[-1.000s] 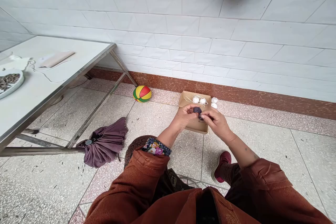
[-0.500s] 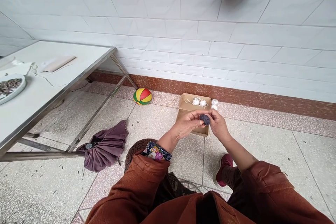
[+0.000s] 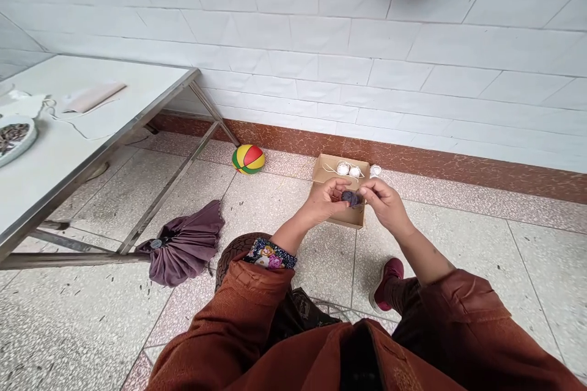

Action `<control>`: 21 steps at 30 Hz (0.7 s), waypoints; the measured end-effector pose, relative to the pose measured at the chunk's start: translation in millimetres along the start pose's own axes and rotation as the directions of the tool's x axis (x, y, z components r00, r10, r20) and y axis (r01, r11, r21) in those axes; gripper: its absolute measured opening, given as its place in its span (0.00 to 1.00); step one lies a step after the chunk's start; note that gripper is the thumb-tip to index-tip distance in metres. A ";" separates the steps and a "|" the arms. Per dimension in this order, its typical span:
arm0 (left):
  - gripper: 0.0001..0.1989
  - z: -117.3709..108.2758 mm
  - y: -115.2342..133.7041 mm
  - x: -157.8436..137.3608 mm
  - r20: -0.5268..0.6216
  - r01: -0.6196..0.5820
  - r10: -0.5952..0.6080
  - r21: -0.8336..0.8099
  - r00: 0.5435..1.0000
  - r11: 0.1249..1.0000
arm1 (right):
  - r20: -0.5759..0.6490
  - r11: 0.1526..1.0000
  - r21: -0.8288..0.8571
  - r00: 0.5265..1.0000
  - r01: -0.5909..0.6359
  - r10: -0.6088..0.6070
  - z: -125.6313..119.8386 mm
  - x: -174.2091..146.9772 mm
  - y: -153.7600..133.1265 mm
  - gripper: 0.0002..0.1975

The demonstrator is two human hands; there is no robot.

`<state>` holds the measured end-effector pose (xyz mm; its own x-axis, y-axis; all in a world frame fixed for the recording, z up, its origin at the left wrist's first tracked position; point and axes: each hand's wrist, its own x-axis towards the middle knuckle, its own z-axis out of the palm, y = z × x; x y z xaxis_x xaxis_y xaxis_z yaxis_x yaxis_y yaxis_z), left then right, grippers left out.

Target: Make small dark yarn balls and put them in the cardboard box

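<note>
The left hand (image 3: 326,200) grasps a dark yarn ball (image 3: 349,198) over the cardboard box (image 3: 347,217), toward its right edge. The right hand's (image 3: 385,205) fingertips are pinched beside the ball; whether they grip a strand, I cannot tell. Two white yarn balls (image 3: 343,168) lie near the box's far edge.

Head-worn view, facing forward, angled down
</note>
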<state>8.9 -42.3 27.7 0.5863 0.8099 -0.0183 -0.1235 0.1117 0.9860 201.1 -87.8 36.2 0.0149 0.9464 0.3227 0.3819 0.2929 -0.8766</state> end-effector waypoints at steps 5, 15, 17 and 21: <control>0.32 8.6 0.8 0.6 0.124 0.004 0.025 -0.225 0.992 0.974 | -0.024 0.998 -0.012 0.997 -0.069 0.069 7.3 4.2 15.4 0.14; 0.18 1.8 -6.8 9.6 -0.213 -0.043 0.013 -0.135 0.977 0.990 | 0.212 0.990 -0.064 0.971 0.126 -0.110 15.4 -13.6 3.6 0.11; 0.18 2.3 -6.1 8.6 -0.175 0.011 -0.028 -0.097 0.984 0.995 | 0.170 0.992 -0.059 0.980 0.115 -0.103 8.7 -8.9 -0.4 0.10; 0.23 7.9 -1.5 3.7 -0.014 0.045 -0.049 -0.190 0.999 0.981 | -0.017 0.995 -0.083 0.998 0.061 -0.063 -0.3 4.3 5.5 0.10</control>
<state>17.5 -44.0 27.5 0.5801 0.8116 -0.0687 -0.2466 0.2555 0.9348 203.5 -82.2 32.8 0.0068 0.9237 0.3830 0.4573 0.3378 -0.8227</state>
